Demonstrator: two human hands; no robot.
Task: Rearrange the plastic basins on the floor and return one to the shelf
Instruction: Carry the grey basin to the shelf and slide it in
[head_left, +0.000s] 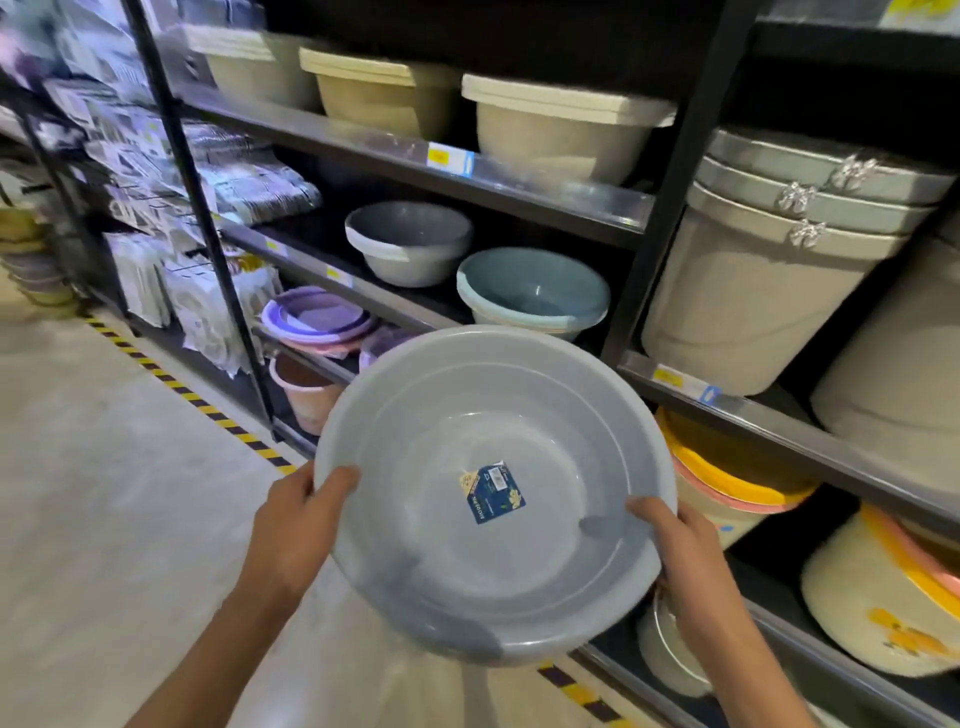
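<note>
A large pale grey plastic basin with a blue label inside is held up in front of the dark metal shelf, its opening tilted towards me. My left hand grips its rim at the lower left, thumb inside. My right hand grips the rim at the lower right. On the middle shelf behind it stand a grey basin and a blue-green basin.
Beige tubs fill the top shelf. Stacked lidded bins stand to the right. Purple and pink basins sit low at left. Yellow-black tape runs along the floor at the shelf base. Packaged goods hang far left.
</note>
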